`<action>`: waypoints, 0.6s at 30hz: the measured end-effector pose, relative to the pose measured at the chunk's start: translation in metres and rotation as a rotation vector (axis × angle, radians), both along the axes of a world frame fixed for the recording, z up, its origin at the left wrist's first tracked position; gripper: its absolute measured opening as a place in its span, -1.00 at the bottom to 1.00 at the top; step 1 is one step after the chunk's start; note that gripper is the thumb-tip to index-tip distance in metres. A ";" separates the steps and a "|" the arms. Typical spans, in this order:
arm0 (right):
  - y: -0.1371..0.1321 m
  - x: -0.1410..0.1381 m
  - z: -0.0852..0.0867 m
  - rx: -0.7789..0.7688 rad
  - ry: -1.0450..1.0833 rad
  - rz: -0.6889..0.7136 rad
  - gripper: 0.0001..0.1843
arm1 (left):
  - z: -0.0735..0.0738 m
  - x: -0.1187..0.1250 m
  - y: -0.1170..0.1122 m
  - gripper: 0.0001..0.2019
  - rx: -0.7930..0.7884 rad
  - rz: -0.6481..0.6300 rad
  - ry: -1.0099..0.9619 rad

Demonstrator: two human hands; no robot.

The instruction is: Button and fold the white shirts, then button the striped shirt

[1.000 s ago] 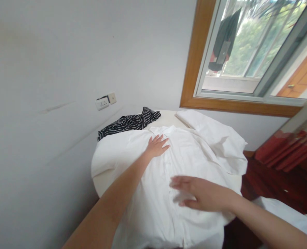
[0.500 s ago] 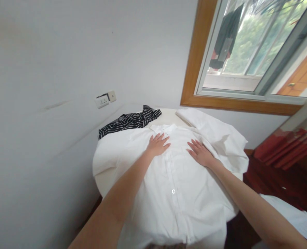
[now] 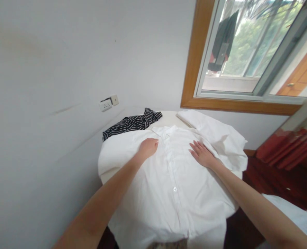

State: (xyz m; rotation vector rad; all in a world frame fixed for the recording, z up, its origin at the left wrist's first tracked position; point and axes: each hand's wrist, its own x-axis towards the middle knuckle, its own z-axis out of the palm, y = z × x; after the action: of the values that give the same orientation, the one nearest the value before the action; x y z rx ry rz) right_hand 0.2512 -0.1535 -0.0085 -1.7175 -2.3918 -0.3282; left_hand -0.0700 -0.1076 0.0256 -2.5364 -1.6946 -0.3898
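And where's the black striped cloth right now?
In the head view, the black striped cloth lies at the far left edge of the table, just beyond the white shirt.

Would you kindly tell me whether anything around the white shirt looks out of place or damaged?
The wall socket looks odd: a dark strip shows along its top edge, beside the neighbouring plate, as if it might sit loose. A brownish scuff also marks the wall to its left.
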 end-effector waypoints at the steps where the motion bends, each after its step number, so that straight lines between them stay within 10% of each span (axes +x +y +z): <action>1: 0.000 -0.004 0.006 -0.030 -0.009 -0.027 -0.43 | -0.006 -0.007 -0.003 -0.58 0.011 0.000 0.020; 9: 0.024 -0.108 0.065 -0.176 0.054 0.098 -0.50 | -0.030 -0.016 -0.013 -0.53 0.073 0.007 0.029; 18: 0.028 -0.152 0.022 -0.192 0.179 0.150 -0.37 | -0.020 -0.017 -0.024 -0.56 0.110 -0.040 0.023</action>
State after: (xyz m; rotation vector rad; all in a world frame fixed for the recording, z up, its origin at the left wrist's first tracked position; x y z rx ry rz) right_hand 0.0990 -0.1254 0.0135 -1.5524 -2.4661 0.0766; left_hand -0.0872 -0.1320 0.0056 -2.4896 -1.5708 -0.4420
